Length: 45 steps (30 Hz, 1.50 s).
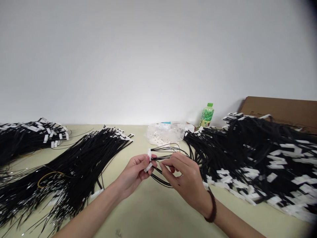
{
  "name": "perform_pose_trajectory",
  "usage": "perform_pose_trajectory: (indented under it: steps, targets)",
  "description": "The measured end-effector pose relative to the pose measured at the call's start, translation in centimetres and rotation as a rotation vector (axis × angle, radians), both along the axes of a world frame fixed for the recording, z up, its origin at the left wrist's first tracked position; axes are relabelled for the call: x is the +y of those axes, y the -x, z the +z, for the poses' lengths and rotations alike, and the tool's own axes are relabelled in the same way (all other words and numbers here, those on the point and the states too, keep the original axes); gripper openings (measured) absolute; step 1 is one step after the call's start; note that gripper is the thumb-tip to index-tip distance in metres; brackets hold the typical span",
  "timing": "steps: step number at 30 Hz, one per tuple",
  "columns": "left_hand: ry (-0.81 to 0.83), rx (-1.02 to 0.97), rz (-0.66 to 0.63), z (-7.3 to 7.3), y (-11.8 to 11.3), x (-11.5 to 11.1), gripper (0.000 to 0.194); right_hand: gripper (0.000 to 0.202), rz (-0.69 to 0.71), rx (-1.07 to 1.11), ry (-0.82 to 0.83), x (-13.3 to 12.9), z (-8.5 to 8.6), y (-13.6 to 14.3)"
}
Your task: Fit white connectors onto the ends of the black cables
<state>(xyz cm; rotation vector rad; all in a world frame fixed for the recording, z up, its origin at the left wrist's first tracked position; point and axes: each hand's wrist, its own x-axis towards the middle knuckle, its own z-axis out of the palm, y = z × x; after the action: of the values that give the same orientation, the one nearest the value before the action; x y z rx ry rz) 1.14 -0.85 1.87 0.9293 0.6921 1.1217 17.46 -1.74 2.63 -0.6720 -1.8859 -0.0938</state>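
My left hand [135, 173] pinches a small white connector [149, 161] above the pale table. My right hand [184, 178], a dark bead bracelet on its wrist, grips thin black wires [165, 152] that run into that connector and loop below both hands. A big heap of black wire harnesses with white tags [257, 158] lies just right of my right hand. Another long bundle of black wires [74, 165] lies left of my left hand.
A third black wire pile [27, 135] sits at the far left. A clear bag of white parts [164, 135] and a green bottle [206, 115] stand by the wall behind my hands. A brown cardboard box [284, 110] is at the back right.
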Motion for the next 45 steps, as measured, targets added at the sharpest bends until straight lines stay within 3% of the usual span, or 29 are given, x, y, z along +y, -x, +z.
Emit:
perform_pose_trajectory:
  steps: [23,35,45]
  targets:
    - [0.039,0.035,-0.018,0.17,-0.18,-0.45,0.025,0.014,0.062,0.038,0.113,-0.18,0.59,-0.52]
    - [0.028,0.028,-0.015,-0.32,-0.19,-0.40,0.024,0.014,0.087,0.060,0.113,-0.12,0.39,-0.30]
    - [0.012,0.044,-0.012,0.12,-0.34,-0.44,0.027,0.011,0.147,0.132,0.101,0.02,-0.37,-0.32]
